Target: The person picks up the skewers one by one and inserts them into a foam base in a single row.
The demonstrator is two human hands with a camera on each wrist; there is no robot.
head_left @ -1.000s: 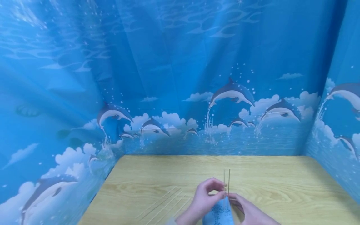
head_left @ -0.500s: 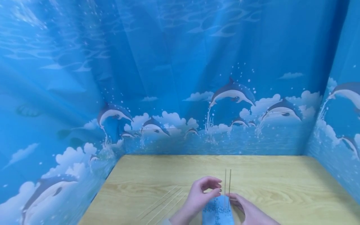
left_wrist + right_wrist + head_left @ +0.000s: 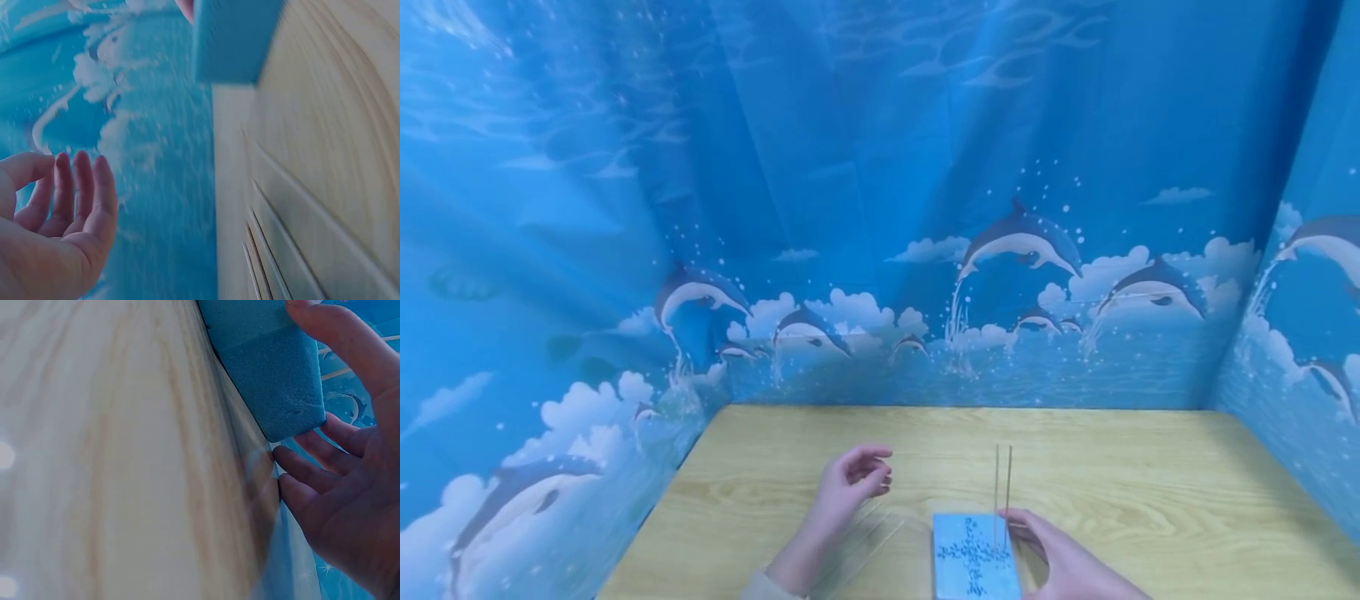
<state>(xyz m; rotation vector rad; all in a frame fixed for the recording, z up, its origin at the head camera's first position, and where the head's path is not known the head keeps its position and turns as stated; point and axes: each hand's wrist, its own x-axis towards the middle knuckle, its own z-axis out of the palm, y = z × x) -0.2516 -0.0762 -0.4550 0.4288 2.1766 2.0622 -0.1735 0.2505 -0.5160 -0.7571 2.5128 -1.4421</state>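
Observation:
A blue foam block lies on the wooden table near its front edge. Two thin sticks stand upright in the block's far right corner. My right hand holds the block from the right; in the right wrist view its thumb lies on one side of the block and its fingers reach under the other. My left hand hovers left of the block with loosely curled fingers, holding nothing. Several loose sticks lie on the table under it, also seen as sticks in the left wrist view, where the left hand shows empty.
A blue curtain printed with dolphins and clouds closes in the table on the back, left and right. Bare wood stretches behind and to the right of the block.
My left hand has let go of the upright sticks and moved left, away from the block, to above the loose sticks. The right hand stays at the block.

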